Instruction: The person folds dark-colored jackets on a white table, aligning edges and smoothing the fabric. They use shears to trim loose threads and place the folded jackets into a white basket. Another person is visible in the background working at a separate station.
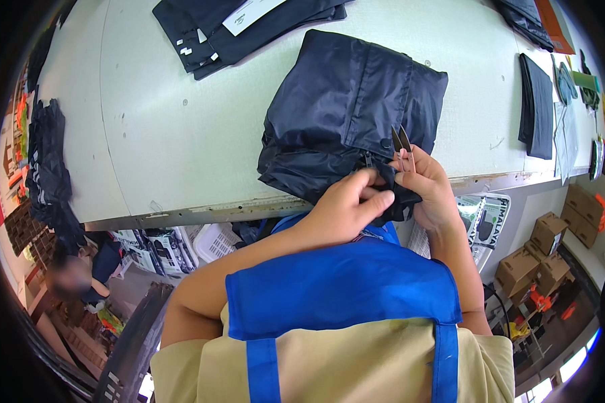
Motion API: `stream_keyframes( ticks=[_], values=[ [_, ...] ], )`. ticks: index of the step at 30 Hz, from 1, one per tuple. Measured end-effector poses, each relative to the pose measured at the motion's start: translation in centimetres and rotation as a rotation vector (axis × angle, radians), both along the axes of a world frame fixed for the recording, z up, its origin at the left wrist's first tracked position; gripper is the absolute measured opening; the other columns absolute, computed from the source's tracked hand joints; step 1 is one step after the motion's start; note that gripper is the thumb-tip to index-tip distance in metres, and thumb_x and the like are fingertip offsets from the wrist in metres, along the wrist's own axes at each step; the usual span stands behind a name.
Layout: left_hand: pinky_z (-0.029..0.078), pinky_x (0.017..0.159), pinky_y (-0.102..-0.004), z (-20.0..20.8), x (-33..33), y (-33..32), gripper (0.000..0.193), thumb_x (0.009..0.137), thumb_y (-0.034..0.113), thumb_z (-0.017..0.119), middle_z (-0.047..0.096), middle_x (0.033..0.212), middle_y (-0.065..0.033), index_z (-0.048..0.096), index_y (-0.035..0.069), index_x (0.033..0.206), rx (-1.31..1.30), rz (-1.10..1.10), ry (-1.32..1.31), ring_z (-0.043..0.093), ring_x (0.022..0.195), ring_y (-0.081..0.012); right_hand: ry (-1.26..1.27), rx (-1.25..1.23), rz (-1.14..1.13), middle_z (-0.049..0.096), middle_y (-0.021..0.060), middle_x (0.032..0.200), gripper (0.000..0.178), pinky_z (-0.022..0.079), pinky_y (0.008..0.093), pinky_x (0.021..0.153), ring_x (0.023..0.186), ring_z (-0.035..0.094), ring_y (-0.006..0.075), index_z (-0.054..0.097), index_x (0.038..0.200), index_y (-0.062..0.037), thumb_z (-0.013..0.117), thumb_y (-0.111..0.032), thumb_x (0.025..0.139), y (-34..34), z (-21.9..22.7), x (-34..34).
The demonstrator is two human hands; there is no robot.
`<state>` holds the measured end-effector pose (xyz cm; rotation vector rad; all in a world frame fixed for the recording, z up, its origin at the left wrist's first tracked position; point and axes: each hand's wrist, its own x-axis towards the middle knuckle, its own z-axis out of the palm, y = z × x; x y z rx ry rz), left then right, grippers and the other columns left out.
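Your work sits at the near edge of the table, where the dark jacket lies in a loose, creased fold, its body on the tabletop and its bunched lower part over the edge toward you. Your left hand is closed, thumb and fingers pinching the bunched cloth just below the zip. Your right hand grips the small scissors, blades pointing away from you and slightly parted; whether its fingers also pinch the cloth, you can't tell from here. The blades stand close by the snap button, and no thread shows between them. As far as this shows, the jacket is laid out and the scissors are ready in your grip, so you seem partway through working over that zip end. No finished cut can be made out, and the gathered part is not yet laid flat. Beyond it, folded dark clothes lie apart, with a white tag on top.
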<state>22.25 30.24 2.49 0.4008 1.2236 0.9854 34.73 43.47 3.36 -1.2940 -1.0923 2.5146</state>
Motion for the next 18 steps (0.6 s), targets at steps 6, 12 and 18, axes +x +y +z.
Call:
stream_keyframes(
  ticks=[6,12,18],
  values=[
    [0.043,0.059,-0.023,-1.5,1.2,0.4,0.011,0.093,0.009,0.059,0.059,0.089,-0.0021,0.056,0.005,0.102,-0.045,0.464,-0.433,0.054,0.075,-0.0088,-0.001,0.042,-0.029,0.06,0.0011,0.09,0.019,0.04,0.0194,0.077,0.079,0.051,0.0053,0.053,0.103,-0.0016,0.059,-0.005,0.085,-0.7,-0.6,0.5],
    [0.038,0.048,-0.0226,-1.5,1.5,0.7,0.017,0.085,0.009,0.069,0.057,0.068,-0.0049,0.054,0.005,0.078,-0.113,0.533,-0.182,0.051,0.052,-0.0103,-0.15,0.769,0.266,0.064,0.0037,0.085,0.021,0.046,0.023,0.067,0.073,0.056,0.009,0.063,0.1,0.0,0.068,-0.012,0.084,1.0,1.0,1.7],
    [0.038,0.049,-0.0219,-1.2,1.4,0.8,0.017,0.084,0.007,0.07,0.057,0.066,-0.0049,0.055,0.003,0.078,-0.102,0.501,-0.121,0.052,0.053,-0.0102,-0.23,1.062,0.563,0.064,0.0085,0.082,0.024,0.049,0.0275,0.061,0.07,0.061,0.0167,0.067,0.092,-0.0003,0.077,-0.01,0.071,2.2,3.0,0.5]
  ],
)
